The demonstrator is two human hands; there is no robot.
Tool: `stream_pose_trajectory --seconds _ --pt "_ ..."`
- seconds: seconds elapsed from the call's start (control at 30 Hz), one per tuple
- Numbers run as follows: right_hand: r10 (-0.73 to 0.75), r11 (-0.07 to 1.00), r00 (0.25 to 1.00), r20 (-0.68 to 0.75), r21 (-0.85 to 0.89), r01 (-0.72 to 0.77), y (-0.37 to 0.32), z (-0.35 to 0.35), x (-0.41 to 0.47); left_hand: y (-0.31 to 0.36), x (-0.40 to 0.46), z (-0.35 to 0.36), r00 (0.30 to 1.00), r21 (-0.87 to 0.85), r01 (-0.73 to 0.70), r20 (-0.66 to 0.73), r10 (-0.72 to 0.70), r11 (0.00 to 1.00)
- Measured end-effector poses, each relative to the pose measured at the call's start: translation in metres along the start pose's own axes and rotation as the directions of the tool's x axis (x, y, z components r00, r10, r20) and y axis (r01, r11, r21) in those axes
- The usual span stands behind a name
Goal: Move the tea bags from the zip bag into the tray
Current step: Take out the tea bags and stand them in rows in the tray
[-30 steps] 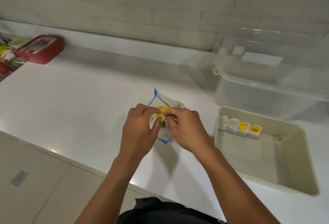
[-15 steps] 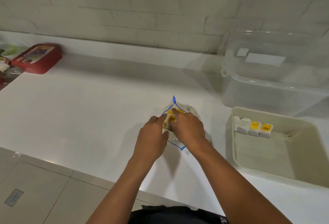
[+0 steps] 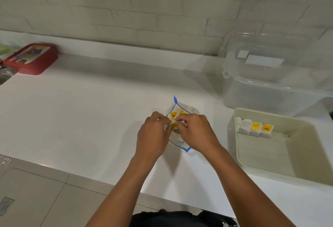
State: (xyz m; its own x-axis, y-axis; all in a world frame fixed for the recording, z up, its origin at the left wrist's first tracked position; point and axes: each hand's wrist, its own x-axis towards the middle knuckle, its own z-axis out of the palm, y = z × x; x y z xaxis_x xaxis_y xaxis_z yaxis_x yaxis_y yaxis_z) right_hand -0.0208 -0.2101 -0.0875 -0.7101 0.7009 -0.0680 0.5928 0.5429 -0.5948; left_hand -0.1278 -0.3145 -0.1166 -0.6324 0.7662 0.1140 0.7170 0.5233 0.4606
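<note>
We see both hands meet over the zip bag (image 3: 180,141), which lies on the white counter (image 3: 81,118) with its blue-edged mouth gaping. The left hand (image 3: 153,136) has its fingers curled, pinching the bag's near edge. The right hand (image 3: 196,133) has its fingers bent together at the mouth, pinching a tea bag (image 3: 174,126) whose yellow tag shows between the two hands. Two more yellow tags (image 3: 173,115) show inside the bag, just beyond the fingers. To the right, apart from the bag, stands the cream tray (image 3: 281,169); a row of tea bags (image 3: 255,129) leans along its far wall, two with yellow tags up. Behind the tray sits a clear lidded tub (image 3: 270,86). A red box (image 3: 30,59) lies far left by the brick wall.
</note>
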Motion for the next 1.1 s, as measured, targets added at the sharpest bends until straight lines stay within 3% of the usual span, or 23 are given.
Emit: stream_pose_trajectory --seconds 0.1,0.27,0.6,0.9,1.0,1.1 --pt "0.067 0.988 0.998 0.007 -0.137 -0.066 0.000 0.002 0.009 -0.001 0.000 0.001 1.000 -0.011 0.008 0.006 -0.007 1.000" --pt "0.206 0.959 0.976 -0.066 -0.183 -0.215 0.001 0.013 0.023 -0.005 0.001 0.002 1.000 -0.021 0.005 0.013 -0.005 1.000" --pt "0.118 0.972 0.981 -0.154 -0.182 -0.146 0.008 0.018 0.022 -0.006 -0.003 -0.001 0.999 -0.111 0.020 -0.029 -0.023 0.994" --pt "-0.025 0.980 0.976 -0.215 0.189 0.067 0.014 -0.024 0.000 0.015 -0.002 -0.019 0.975 -0.350 -0.037 -0.216 -0.043 0.936" --pt "0.040 0.916 0.991 -0.128 0.402 0.015 0.021 -0.041 -0.004 0.032 0.000 -0.023 0.974 -0.394 -0.069 -0.225 -0.024 0.916" --pt "0.092 0.781 0.995 -0.024 0.622 -0.057 0.035 -0.058 -0.008 0.053 0.000 -0.021 0.983 -0.479 -0.055 -0.180 -0.036 0.876"
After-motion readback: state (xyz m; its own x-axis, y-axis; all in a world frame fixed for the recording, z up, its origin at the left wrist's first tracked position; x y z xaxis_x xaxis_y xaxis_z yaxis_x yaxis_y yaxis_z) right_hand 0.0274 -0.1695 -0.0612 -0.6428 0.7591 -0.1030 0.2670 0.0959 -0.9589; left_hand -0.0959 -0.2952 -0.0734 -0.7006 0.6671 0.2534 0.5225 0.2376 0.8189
